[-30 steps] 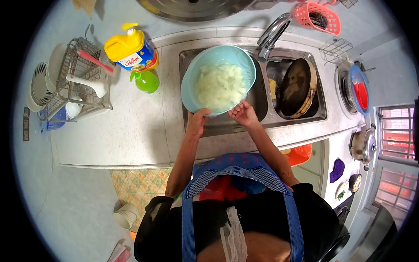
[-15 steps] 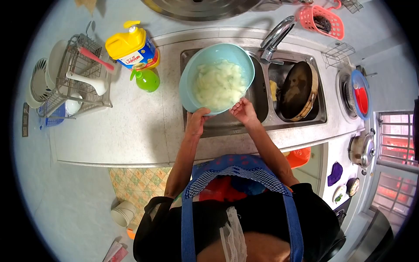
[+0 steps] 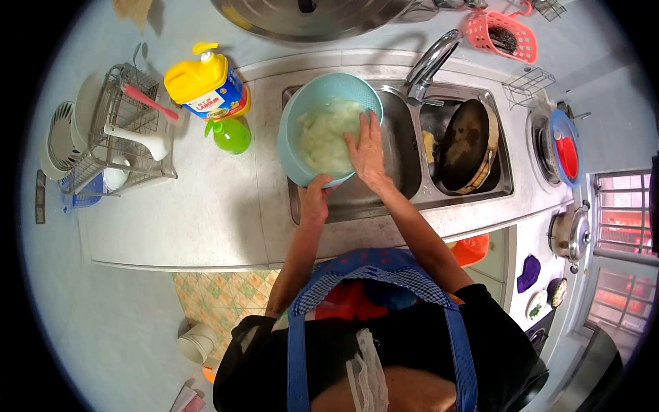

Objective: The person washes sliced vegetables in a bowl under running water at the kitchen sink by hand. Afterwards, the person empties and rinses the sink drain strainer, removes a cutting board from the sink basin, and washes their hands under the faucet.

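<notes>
Bright; strong fisheye distortion, dark corners.

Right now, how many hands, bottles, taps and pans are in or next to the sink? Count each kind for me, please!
Hands: 2 (left hand and right hand, both at the blue bowl)
Bottles: 2 (yellow bottle, green bottle)
Taps: 1 (silver tap)
Pans: 1 (dark pan)
Total: 6

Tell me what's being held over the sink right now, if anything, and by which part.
The light blue basin: the left hand grips its near rim, while the right hand lies over its right side.
</notes>
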A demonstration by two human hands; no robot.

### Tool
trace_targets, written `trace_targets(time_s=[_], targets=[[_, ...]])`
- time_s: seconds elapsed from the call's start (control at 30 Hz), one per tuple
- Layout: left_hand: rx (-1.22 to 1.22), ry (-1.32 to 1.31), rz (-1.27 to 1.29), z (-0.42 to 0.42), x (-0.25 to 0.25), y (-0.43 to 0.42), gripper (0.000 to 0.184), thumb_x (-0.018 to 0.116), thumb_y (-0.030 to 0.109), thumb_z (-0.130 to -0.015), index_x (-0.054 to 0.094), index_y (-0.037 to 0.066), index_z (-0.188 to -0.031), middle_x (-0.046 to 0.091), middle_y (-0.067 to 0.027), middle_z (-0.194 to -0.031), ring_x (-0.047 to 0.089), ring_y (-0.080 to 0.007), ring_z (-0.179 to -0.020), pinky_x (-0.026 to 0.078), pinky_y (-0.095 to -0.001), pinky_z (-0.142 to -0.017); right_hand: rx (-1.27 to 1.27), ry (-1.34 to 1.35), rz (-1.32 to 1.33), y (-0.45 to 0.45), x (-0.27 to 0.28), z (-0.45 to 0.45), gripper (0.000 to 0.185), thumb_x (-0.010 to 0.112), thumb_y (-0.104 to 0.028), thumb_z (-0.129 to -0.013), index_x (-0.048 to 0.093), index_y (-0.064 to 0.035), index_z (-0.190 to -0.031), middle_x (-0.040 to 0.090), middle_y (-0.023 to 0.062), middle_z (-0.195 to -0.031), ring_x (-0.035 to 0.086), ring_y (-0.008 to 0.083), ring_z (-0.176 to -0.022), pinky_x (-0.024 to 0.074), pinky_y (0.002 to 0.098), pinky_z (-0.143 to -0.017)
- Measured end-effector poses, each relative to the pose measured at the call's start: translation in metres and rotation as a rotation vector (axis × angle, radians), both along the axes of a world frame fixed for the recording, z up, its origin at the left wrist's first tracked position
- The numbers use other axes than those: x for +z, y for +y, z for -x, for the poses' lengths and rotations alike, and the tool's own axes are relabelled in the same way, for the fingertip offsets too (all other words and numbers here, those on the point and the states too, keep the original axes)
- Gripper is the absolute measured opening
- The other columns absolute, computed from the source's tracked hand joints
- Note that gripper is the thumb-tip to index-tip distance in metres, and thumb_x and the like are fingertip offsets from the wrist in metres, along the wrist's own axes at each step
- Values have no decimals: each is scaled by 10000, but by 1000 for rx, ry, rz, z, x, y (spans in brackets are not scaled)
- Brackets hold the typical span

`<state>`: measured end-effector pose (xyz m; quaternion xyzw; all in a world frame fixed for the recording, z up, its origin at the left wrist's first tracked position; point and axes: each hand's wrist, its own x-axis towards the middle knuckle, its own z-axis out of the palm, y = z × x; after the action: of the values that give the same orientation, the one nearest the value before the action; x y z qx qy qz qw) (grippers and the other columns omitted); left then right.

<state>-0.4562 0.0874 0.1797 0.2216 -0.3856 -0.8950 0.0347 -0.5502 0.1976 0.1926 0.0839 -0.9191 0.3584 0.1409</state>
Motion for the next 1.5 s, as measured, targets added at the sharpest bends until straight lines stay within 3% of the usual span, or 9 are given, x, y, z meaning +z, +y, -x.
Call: trace_targets(time_s=[0.17, 0.23, 0.43, 0.87, 1.17, 1.23, 1.33, 1.43, 1.5], targets=[[34, -49, 23, -1, -3, 2, 341, 584, 9, -652, 520, -45, -983, 565, -97, -890, 584, -203, -744, 529, -330, -620, -64, 3, -103, -23, -8, 4, 671, 559, -323, -802, 285, 55, -1284, 204, 287, -1341, 271, 415, -1215, 271, 432, -980], [49, -27, 47, -1, -16, 0, 113, 559, 40, -711, 560, -36, -795, 573, -90, -773, 595, -206, -714, 521, -300, -608, -67, -137, -54, -32, -3, 4, 715, 560, -396, -787, 279, 13, -1302, 195, 292, -1343, 289, 418, -1201, 290, 451, -950], [57, -79, 25, -3, -15, 0, 46, 546, 52, -716, 559, 8, -716, 538, -47, -710, 554, -159, -692, 500, -296, -656, -68, -124, 65, -49, -25, 11, 795, 545, -502, -753, 240, -70, -1347, 202, 261, -1356, 318, 416, -1167, 313, 457, -920], [107, -133, 84, -10, -20, -10, 33, 550, 52, -722, 553, 26, -701, 514, -30, -710, 507, -145, -687, 445, -306, -734, -6, -173, 220, -64, -22, 8, 856, 557, -532, -739, 209, -45, -1350, 171, 306, -1351, 253, 439, -1216, 232, 458, -994], [107, -67, -24, -6, 2, -3, 45, 539, 43, -722, 553, 15, -755, 564, -57, -764, 544, -171, -715, 462, -306, -655, 82, -228, -234, -61, 16, -2, 787, 580, -408, -718, 232, -98, -1351, 205, 195, -1386, 269, 408, -1214, 268, 504, -937], [94, -39, -57, -5, -2, -5, 88, 538, 34, -715, 555, 1, -794, 576, -75, -812, 555, -183, -726, 477, -314, -657, 125, 84, -182, -47, 28, -6, 666, 606, -261, -715, 323, -91, -1294, 328, 204, -1292, 341, 389, -1159, 314, 480, -899], [77, -33, -12, 0, -2, -4, 156, 543, 26, -705, 554, -16, -855, 575, -88, -845, 571, -203, -764, 502, -329, -668, 81, 34, 90, -2, 41, -12, 569, 600, -87, -706, 371, -53, -1226, 403, 199, -1179, 412, 358, -1065, 347, 426, -884], [125, -26, -3, 2, 24, 4, 232, 550, 20, -694, 541, -35, -920, 574, -102, -873, 584, -225, -788, 521, -342, -677, 7, 117, 53, 33, 27, -19, 486, 592, -31, -715, 425, -60, -1171, 434, 188, -1101, 466, 317, -979, 410, 365, -808], [112, -1, -16, 4, 11, 1, 258, 551, 19, -692, 532, -44, -941, 574, -105, -884, 585, -227, -788, 525, -344, -683, 108, -153, 285, 43, 19, -22, 365, 610, -58, -727, 506, -54, -1077, 504, 182, -1010, 541, 276, -848, 453, 327, -694]])
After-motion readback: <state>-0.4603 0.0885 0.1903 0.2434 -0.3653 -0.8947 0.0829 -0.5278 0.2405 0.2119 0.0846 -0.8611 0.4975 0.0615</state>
